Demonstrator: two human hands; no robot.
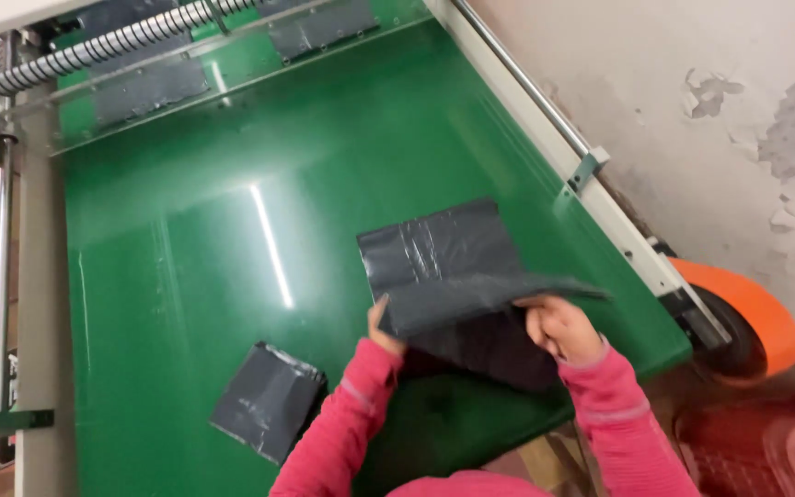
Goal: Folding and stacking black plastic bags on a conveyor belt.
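Grey plastic bag (453, 276), near edge of the green belt (186, 276): near end lifted, far end flat. Right hand (558, 329) pinches the lifted edge; left hand (382, 329) grips its left side, fingers hidden beneath. Second grey bag (267, 400), flat, well left.

Two bags are lying on the belt (186, 276): the large bag (443, 267) is sitting right of centre, its near edge between both hands; the small bag (269, 400) is resting nearer, to the left.
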